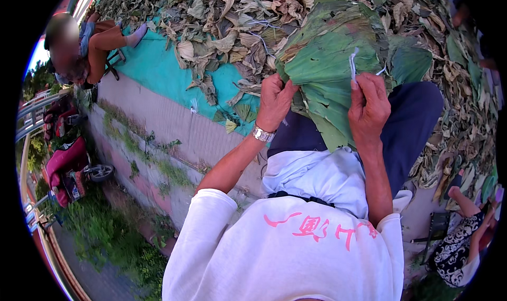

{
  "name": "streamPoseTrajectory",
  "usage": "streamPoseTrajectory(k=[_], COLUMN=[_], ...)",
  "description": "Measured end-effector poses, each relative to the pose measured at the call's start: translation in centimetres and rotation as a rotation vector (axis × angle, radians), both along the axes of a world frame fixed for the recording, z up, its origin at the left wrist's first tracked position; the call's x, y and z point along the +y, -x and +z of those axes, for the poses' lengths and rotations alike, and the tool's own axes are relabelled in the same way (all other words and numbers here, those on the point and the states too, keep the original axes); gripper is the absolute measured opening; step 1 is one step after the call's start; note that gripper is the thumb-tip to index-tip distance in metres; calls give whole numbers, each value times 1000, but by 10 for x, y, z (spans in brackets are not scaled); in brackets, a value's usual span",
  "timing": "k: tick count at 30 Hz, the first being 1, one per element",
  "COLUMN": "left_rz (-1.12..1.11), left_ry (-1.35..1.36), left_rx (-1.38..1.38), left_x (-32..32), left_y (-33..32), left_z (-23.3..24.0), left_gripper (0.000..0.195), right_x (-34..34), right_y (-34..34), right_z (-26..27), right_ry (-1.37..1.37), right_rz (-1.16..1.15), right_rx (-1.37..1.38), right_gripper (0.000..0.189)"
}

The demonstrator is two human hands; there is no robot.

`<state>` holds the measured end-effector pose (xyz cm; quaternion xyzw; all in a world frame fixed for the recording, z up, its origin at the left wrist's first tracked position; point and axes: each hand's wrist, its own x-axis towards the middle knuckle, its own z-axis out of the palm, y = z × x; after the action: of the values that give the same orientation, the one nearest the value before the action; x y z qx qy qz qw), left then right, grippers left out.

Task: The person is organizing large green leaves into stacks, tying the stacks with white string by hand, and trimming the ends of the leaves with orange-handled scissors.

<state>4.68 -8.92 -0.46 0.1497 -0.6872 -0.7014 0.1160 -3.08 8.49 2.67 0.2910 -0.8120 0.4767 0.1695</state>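
A bundle of large green lotus leaves (332, 59) rests over my lap, with brownish patches and a few small holes near its upper part. My left hand (276, 99), with a metal-band watch on its wrist, pinches the bundle's left edge. On the bundle's right side, my right hand (369, 103) grips a white string (353, 63) between thumb and fingers. One end of the string sticks up above the thumb, and a short piece shows beyond the fingers. How the string runs around or under the leaves is hidden.
Dry leaves (233, 36) lie heaped ahead and to the right, partly on a green sheet (158, 63). More white strings (261, 40) lie on the heap. Seated people are at left (105, 43) and lower right (455, 253). A low planted kerb (146, 154) and a parked two-wheeler (71, 170) are left.
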Motion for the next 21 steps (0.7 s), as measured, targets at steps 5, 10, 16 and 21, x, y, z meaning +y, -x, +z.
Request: streamPoseTrajectory(k=[5, 10, 16, 21], left_rz=[-21, -34, -216, -140], left_ry=[-13, -80, 22, 467], left_rx=[-22, -91, -217, -221], left_x=[-11, -2, -30, -27], left_y=[18, 11, -21, -28], left_z=[-38, -37, -21, 7], left_gripper=[26, 24, 19, 9], right_x=[-15, -16, -21, -25], right_y=[12, 22, 22, 20], right_z=[3, -10, -12, -15], right_ry=[-163, -346, -447, -489], right_rz=[182, 298, 265, 240], right_rx=[27, -6, 21, 31], right_gripper=[21, 14, 11, 11])
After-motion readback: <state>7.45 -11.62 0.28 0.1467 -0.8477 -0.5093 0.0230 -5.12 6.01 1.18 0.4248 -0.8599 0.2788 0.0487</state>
